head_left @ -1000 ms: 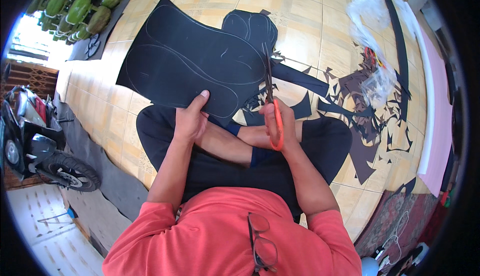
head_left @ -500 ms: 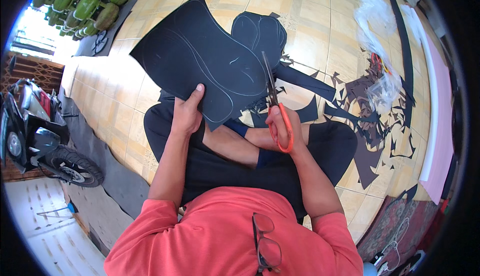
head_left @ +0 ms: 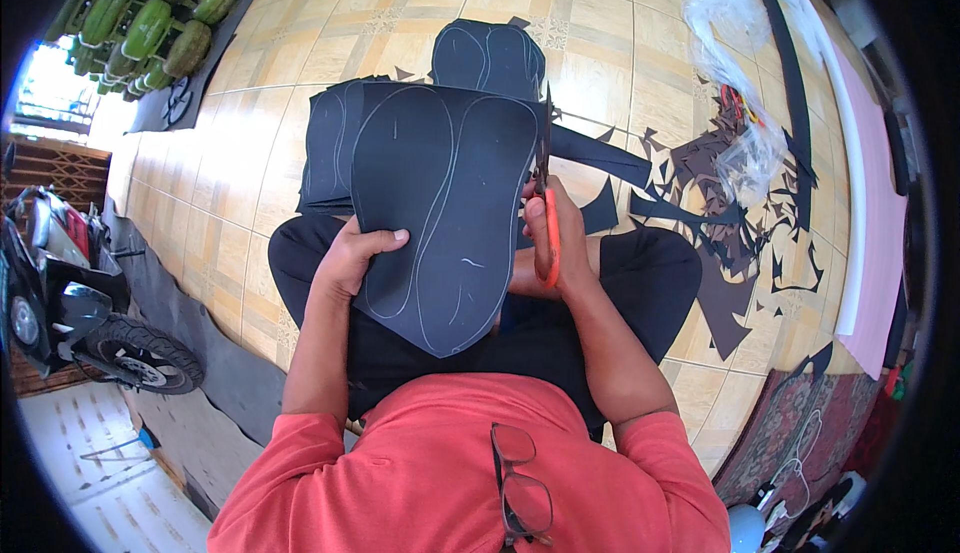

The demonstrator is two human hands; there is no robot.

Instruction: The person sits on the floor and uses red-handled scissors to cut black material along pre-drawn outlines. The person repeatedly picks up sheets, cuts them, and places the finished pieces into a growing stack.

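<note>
A black sheet (head_left: 430, 223) with pale outlines like shoe soles hangs over my lap, its pointed end toward me. My left hand (head_left: 352, 258) grips its left edge, thumb on top. In my right hand (head_left: 562, 238) is a pair of scissors (head_left: 550, 248) with orange handles, the dark blades pointing away from me along the sheet's right edge. Whether the blades are cutting I cannot tell. Behind the sheet, on the left, lies a stack of black pieces (head_left: 325, 158). Farther off sits another black stack (head_left: 487, 56) with similar outlines.
Dark offcuts (head_left: 715, 168) litter the tiled floor at right, beside clear plastic (head_left: 750, 158). A pink-and-white roll (head_left: 862, 203) lies beyond them. To the left stand a motorcycle (head_left: 90, 303) and green gas cylinders (head_left: 150, 28). A patterned rug (head_left: 780, 418) is at lower right.
The black sheet has turned and come closer to my body, uncovering the stack at left. The scissors have swung more upright and now lie against the sheet's right edge.
</note>
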